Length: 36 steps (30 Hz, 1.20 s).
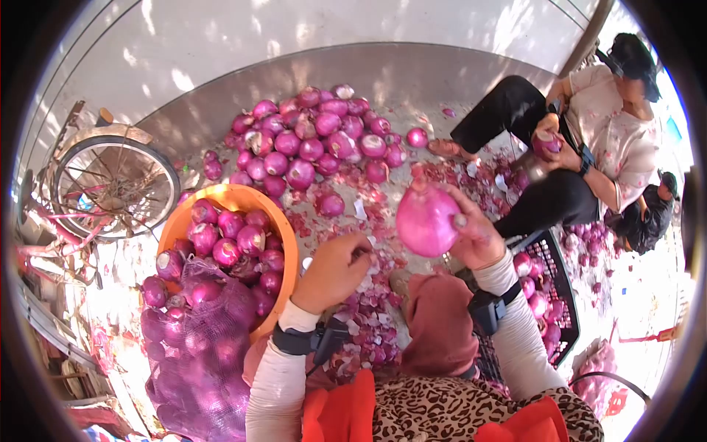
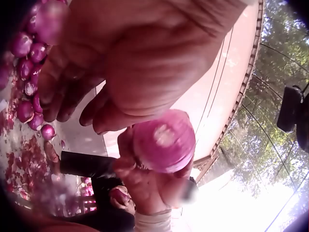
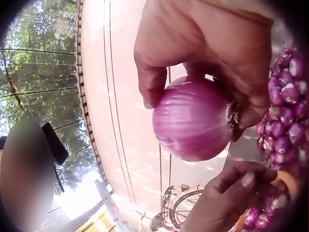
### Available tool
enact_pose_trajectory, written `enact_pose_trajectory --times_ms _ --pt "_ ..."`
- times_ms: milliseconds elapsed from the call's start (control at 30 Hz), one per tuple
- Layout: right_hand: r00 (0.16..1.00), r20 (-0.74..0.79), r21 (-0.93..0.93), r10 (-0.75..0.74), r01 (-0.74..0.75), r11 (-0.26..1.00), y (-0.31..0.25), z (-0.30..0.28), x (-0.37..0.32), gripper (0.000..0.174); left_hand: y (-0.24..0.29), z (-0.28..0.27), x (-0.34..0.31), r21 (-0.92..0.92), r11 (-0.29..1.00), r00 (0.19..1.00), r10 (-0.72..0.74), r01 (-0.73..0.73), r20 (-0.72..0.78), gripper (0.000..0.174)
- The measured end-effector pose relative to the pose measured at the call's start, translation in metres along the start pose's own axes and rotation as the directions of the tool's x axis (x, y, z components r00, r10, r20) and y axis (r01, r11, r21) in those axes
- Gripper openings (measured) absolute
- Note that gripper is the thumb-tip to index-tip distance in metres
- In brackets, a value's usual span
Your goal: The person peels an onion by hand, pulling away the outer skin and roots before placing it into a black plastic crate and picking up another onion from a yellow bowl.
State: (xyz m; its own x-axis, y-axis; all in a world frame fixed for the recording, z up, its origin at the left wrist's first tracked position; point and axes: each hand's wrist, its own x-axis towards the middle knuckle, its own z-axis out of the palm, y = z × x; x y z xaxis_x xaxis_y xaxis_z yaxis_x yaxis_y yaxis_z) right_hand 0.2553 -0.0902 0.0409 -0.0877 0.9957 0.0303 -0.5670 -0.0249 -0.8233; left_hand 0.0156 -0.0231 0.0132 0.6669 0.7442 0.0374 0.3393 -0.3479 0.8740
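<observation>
Right hand [image 1: 477, 237] clamped on large round glossy magenta onion [image 1: 427, 221], thumb and fingertips curled against its skin; onion held up above peel-strewn grey floor [image 1: 401, 175]
Left hand [image 1: 333, 274] apart from onion, fingers loosely bent, near round orange plastic tub [image 1: 289, 243] heaped with onions
Bulging purple mesh sack [image 1: 195, 368] just in front of tub
Loose pile of purple onions [image 1: 302, 144] beyond hands
Black plastic crate [image 1: 567, 313] of onions beside right forearm
Seated person in black trousers [image 1: 563, 195] holding smaller onion [image 1: 546, 144]

L hand [image 2: 145, 63] cut off @ top edge, L wrist cam.
</observation>
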Motion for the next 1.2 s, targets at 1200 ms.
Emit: enact_pose_trajectory --times_ms 1200 --pt "0.751 -0.650 -0.725 -0.114 -0.659 -0.203 0.022 -0.261 -0.198 0.023 -0.016 -0.007 -0.001 0.063 0.997 0.994 -0.040 0.047 -0.099 0.019"
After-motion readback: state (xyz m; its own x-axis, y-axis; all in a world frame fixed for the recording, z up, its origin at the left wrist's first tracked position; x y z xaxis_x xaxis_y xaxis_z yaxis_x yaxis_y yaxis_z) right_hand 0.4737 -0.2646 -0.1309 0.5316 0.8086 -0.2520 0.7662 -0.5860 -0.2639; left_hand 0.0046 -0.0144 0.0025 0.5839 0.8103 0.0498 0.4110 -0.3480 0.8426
